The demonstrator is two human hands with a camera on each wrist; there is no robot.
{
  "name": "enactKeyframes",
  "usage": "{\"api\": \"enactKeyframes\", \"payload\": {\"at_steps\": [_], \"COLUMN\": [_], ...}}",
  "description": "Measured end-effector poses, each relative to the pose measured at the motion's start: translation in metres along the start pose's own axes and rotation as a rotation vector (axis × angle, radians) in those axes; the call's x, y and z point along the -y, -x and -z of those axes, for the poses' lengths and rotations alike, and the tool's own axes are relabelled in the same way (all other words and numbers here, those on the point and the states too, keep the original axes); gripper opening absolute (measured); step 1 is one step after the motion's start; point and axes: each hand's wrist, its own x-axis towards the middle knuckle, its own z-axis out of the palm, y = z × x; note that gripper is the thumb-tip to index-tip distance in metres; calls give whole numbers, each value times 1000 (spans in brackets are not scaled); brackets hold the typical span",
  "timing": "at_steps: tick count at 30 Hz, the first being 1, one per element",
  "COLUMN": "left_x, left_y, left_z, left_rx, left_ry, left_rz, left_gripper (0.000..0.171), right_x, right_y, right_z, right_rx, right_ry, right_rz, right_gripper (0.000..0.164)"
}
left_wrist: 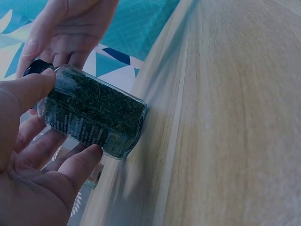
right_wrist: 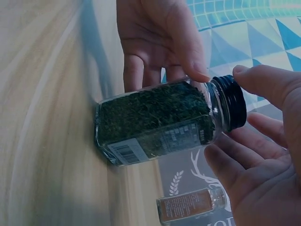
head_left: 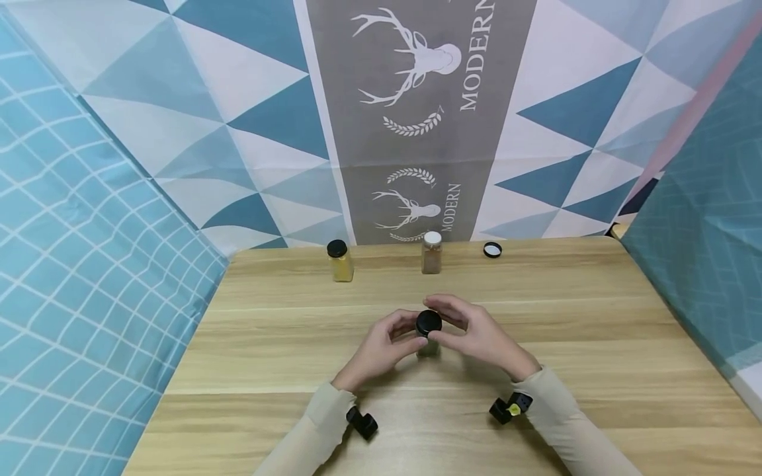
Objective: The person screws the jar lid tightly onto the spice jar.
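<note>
A clear glass jar of dried green herbs (head_left: 428,349) stands upright on the wooden table, between both hands. Its ribbed black lid (right_wrist: 233,102) is on the jar's mouth. My left hand (head_left: 383,348) holds the jar near its shoulder, thumb on the near side and fingers around the far side. From the other side my right hand (head_left: 481,336) grips the lid, its thumb against the rim and its fingers curved below in the right wrist view. Printed text and a barcode label (right_wrist: 126,153) show on the glass.
Toward the table's back edge stand a jar of yellow powder (head_left: 342,268) with a black lid and a jar of brown spice (head_left: 431,259) with a white top. A loose black lid (head_left: 492,250) lies right of them. Patterned cloth (head_left: 268,99) hangs behind the table.
</note>
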Motion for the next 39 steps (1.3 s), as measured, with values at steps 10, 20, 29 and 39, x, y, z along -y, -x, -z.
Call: {"api": "enactKeyframes", "payload": {"at_steps": [10,20,29,39], "left_x": [2,0,0,1], "left_y": [0,0,1,-1], "left_z": [0,-1,-1,-1], "left_rx": [4,0,2,9], "left_ry": [5,0,15,1], "left_rz": [5,11,3,3], "left_gripper": [42,43,42,42], "right_x": [0,5,5,1], "right_y": [1,2,3,2], "right_z": [-2,4,9,7], "right_rx": [25,32,6,25], "right_ry": [14,50,115,90], "right_rz": [14,13,9,1], "right_gripper": [54,54,52,53]}}
